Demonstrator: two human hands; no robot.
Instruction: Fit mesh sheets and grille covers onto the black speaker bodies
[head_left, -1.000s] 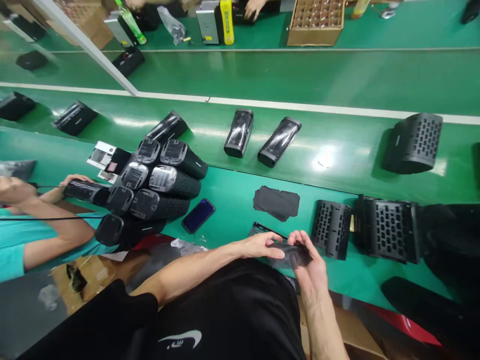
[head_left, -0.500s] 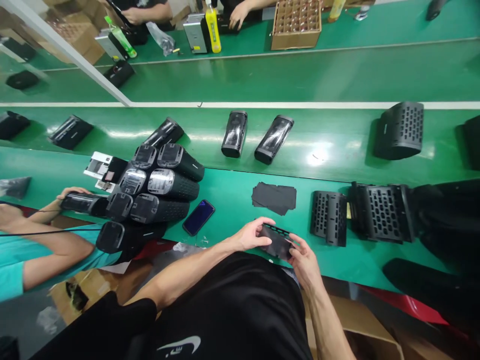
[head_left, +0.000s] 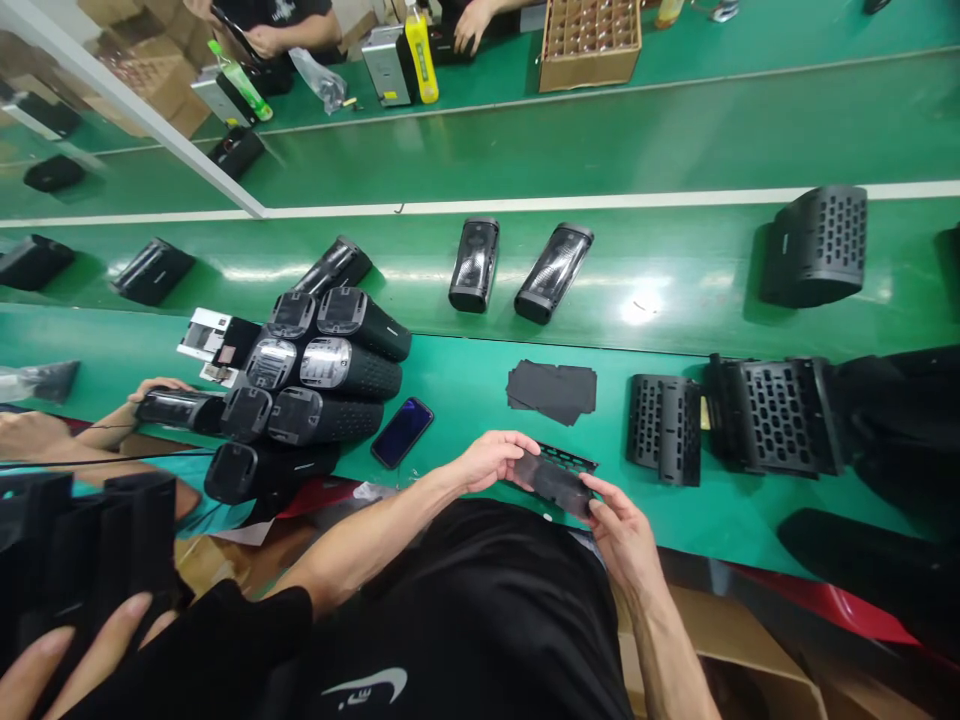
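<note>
Pinching a thin dark sheet (head_left: 553, 482) at its two ends, the person keeps it stretched between both hands, low in front of the body at the near edge of the green table (head_left: 465, 390). The left hand (head_left: 499, 460) has thumb and fingers closed on one end; the right hand (head_left: 619, 520) grips the opposite end in the same narrow way. Just behind the sheet, and partly covered by it, lies a slotted black panel (head_left: 568, 458); whether the two touch cannot be told from this angle.

A sheet this thin probably bends and creases easily, so the grip is best kept light and close to the ends, with even tension and both hands level. Sighting the sheet's long edge against the panel's row of slots should show any skew before the two meet. If one face happens to be sticky, which does not show, fingertips do better at the very rim, and lowering one end first would help keep bubbles out.

The loose stack of dark sheets (head_left: 551, 391) sits beyond the hands, and a perforated black cover (head_left: 665, 430) lies to the right; elbows should stay clear of both.
</note>
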